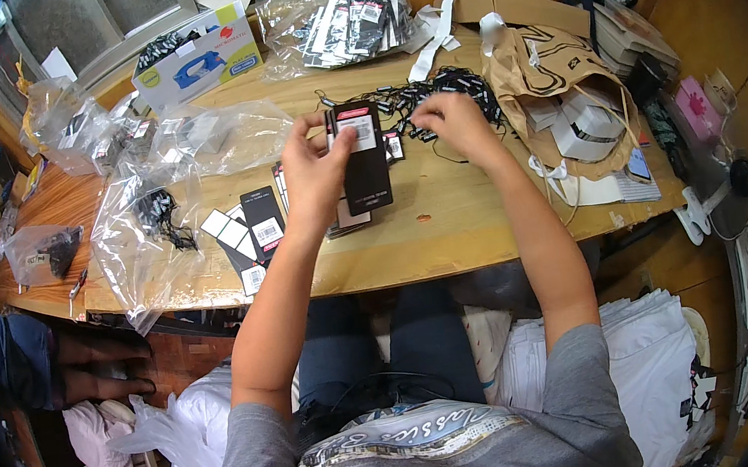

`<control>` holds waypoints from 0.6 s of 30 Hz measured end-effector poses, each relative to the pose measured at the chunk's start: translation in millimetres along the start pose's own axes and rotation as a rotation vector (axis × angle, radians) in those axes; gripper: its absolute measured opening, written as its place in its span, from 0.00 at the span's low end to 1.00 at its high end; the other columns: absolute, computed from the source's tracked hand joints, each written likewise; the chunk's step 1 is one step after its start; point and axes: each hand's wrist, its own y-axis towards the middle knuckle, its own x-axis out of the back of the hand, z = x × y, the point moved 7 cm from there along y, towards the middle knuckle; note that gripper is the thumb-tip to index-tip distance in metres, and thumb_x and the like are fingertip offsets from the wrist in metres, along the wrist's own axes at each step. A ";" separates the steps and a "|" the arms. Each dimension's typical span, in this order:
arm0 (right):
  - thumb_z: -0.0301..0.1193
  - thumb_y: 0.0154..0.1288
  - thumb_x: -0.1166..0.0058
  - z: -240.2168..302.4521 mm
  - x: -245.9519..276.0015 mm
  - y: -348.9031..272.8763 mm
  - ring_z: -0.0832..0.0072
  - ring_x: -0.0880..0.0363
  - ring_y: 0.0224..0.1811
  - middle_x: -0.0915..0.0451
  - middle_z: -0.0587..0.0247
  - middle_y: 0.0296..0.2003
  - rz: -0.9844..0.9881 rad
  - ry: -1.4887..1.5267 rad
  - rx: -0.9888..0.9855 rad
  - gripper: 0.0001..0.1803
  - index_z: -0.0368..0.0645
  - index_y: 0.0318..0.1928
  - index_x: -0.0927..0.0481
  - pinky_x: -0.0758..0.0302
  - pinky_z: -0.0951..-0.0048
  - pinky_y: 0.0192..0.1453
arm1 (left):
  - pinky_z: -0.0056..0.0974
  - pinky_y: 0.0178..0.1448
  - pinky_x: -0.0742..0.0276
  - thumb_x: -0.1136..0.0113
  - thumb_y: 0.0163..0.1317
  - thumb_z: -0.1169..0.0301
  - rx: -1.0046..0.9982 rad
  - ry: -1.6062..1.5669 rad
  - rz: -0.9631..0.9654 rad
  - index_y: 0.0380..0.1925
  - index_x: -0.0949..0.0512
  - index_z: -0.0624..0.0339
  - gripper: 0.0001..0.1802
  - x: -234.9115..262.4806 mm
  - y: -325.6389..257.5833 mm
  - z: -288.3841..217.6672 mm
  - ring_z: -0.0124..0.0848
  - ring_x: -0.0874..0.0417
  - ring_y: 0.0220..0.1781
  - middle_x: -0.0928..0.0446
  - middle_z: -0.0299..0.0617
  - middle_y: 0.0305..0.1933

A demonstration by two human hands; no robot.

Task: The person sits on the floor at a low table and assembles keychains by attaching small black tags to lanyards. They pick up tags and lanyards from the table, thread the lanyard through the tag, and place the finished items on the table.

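My left hand [310, 168] grips a black hang tag [367, 176] upright above the table, its thumb over the white barcode label near the tag's red end. Other tags seem to sit behind it; how many is hidden. To its right, my right hand [455, 121] has thumb and fingertips pinched together, and I cannot make out what is between them. A tangled pile of black tag strings [467, 82] lies just behind that hand. More black tags [262, 219] with white labels are spread left of my left forearm, and a few lie beneath the held one.
Clear plastic bags [147, 252] cover the table's left side. Behind are a white, blue and green box [199, 64] and a bag of tags [354, 31]. A brown paper bag [548, 53] stands right. White folded cloth [624, 371] is stacked below; another person's legs [35, 359] show left.
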 end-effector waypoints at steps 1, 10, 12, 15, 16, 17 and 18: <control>0.28 0.49 0.49 -13.2 -6.7 -5.2 0.64 0.27 0.30 0.26 0.60 0.27 0.007 -0.146 0.022 0.09 0.41 0.33 0.22 0.30 0.68 0.36 | 0.25 0.28 0.28 0.46 0.52 0.78 0.010 -0.054 0.006 0.36 0.36 0.63 0.12 1.9 -2.7 -2.8 0.24 0.23 0.26 0.23 0.44 0.26; 0.25 0.47 0.49 5.2 -12.6 -79.5 0.64 0.34 0.42 0.32 0.60 0.33 0.087 -0.370 0.140 0.09 0.43 0.32 0.21 0.34 0.69 0.44 | 0.24 0.30 0.27 0.48 0.53 0.79 0.003 -0.152 0.048 0.35 0.37 0.65 0.11 21.9 -31.4 -19.1 0.23 0.23 0.28 0.23 0.44 0.27; 0.25 0.47 0.49 5.9 -5.0 -91.8 0.66 0.33 0.38 0.31 0.61 0.32 0.098 -0.287 0.129 0.09 0.42 0.32 0.22 0.33 0.70 0.42 | 0.24 0.31 0.27 0.48 0.53 0.79 0.007 -0.153 0.042 0.35 0.37 0.65 0.11 25.9 -37.7 -19.8 0.23 0.23 0.28 0.23 0.44 0.28; 0.25 0.47 0.48 0.2 13.6 -97.9 0.67 0.29 0.31 0.29 0.60 0.28 -0.007 -0.170 0.051 0.08 0.41 0.32 0.22 0.32 0.71 0.37 | 0.24 0.35 0.28 0.48 0.53 0.78 0.066 -0.191 0.072 0.38 0.34 0.67 0.11 26.6 -44.7 -11.8 0.22 0.23 0.30 0.23 0.43 0.30; 0.26 0.48 0.48 1.4 23.5 -92.1 0.66 0.28 0.30 0.28 0.60 0.27 -0.057 -0.162 -0.032 0.08 0.40 0.31 0.22 0.31 0.71 0.37 | 0.24 0.36 0.28 0.48 0.54 0.78 0.082 -0.198 0.078 0.38 0.33 0.68 0.12 26.4 -46.7 -8.6 0.22 0.24 0.31 0.23 0.42 0.30; 0.27 0.48 0.47 -0.2 30.8 -86.2 0.66 0.27 0.28 0.26 0.59 0.26 -0.112 -0.152 -0.115 0.07 0.40 0.31 0.22 0.31 0.71 0.36 | 0.24 0.39 0.29 0.48 0.53 0.78 0.094 -0.204 0.093 0.39 0.31 0.69 0.12 25.6 -47.8 -4.1 0.21 0.24 0.32 0.23 0.42 0.32; 0.28 0.47 0.47 -4.7 26.6 -80.5 0.66 0.27 0.28 0.26 0.59 0.25 -0.096 -0.172 -0.144 0.07 0.40 0.30 0.22 0.31 0.71 0.35 | 0.24 0.39 0.29 0.48 0.53 0.78 0.097 -0.214 0.101 0.39 0.31 0.69 0.12 23.6 -50.6 -2.2 0.21 0.24 0.32 0.23 0.42 0.32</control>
